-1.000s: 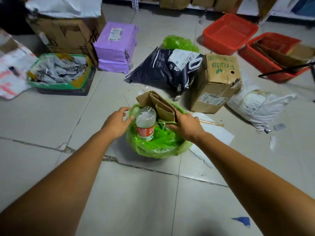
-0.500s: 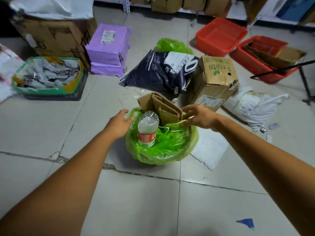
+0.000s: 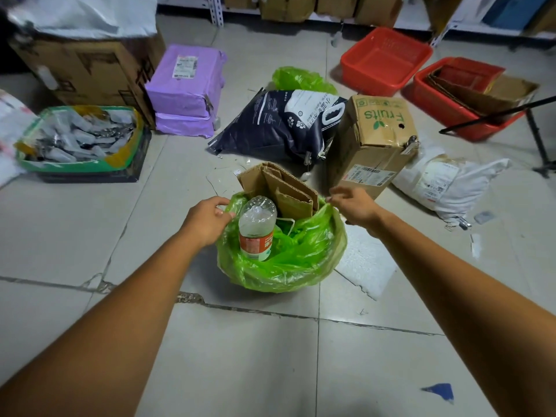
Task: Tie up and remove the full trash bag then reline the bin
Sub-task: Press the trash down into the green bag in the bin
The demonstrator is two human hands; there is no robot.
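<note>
My left hand [image 3: 207, 221] grips the left edge of the green trash bag [image 3: 285, 266], which stands on the near floor, stuffed with a bottle [image 3: 257, 230] and cardboard [image 3: 279, 188]. My right hand [image 3: 352, 206] pinches the right edge. I judge I'm gathering the rim. Next, both edges must meet over the cardboard for knotting.

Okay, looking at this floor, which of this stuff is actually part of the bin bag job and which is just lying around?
Part of the job: green trash bag, held at its rim by the left hand and right hand; plastic bottle and folded cardboard inside it.
Just lying about: Fruits box, purple parcels, dark sack, red basket, white parcel.
</note>
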